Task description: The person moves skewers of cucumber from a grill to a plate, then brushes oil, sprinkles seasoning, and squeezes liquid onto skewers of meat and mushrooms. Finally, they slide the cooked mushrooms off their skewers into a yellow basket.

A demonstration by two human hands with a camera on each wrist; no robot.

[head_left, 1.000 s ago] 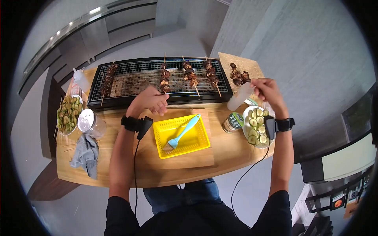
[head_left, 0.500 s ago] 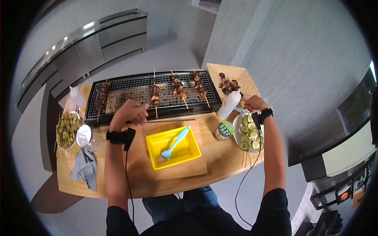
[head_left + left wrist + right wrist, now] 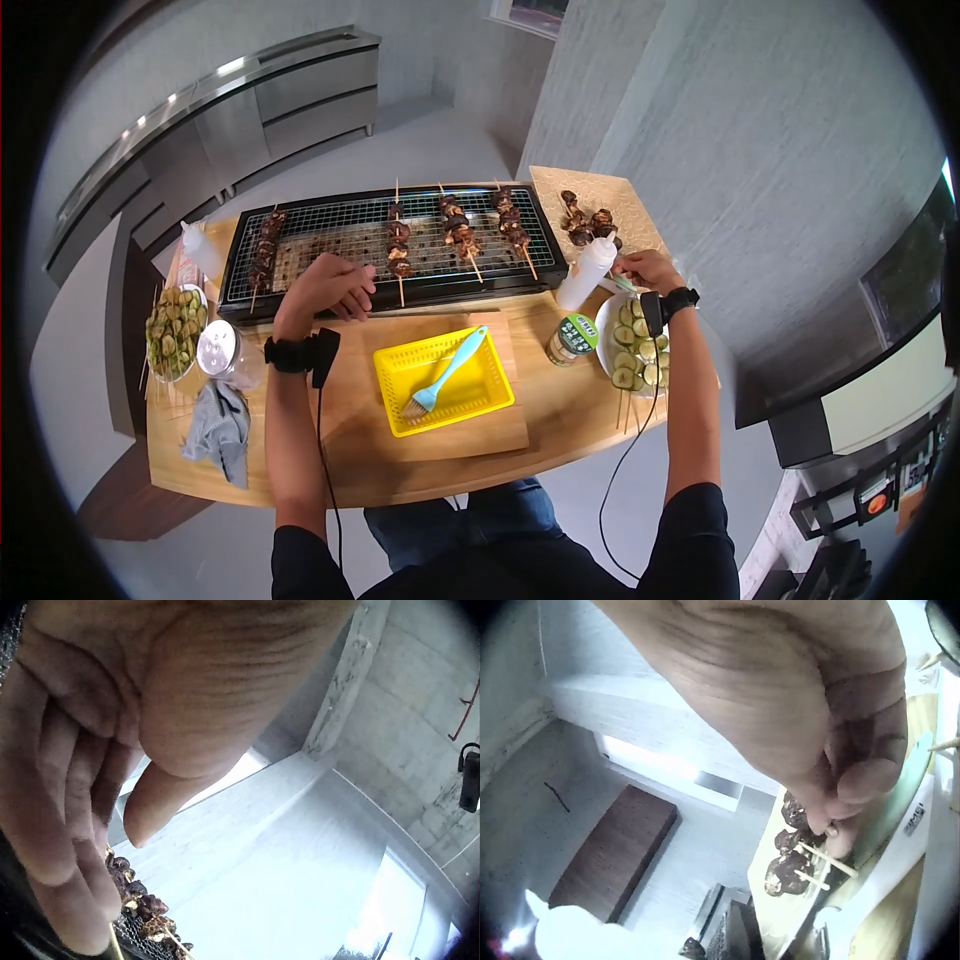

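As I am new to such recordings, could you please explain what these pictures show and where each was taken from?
There is no machine: a person works barehanded. The head picture comes from a camera worn on the head; the close-ups from wrist cameras, one per hand.

On the table stands a grill with four skewers; more lie on a board beyond its right end. In front is a basket holding a brush. Right of that are a bottle, a jar and a plate of slices; left, another plate, a tub and a cloth.

The left hand, fingers loosely bent, is near the grill's front edge and appears to hold nothing. The right hand is beside the bottle; I cannot tell whether it pinches anything.
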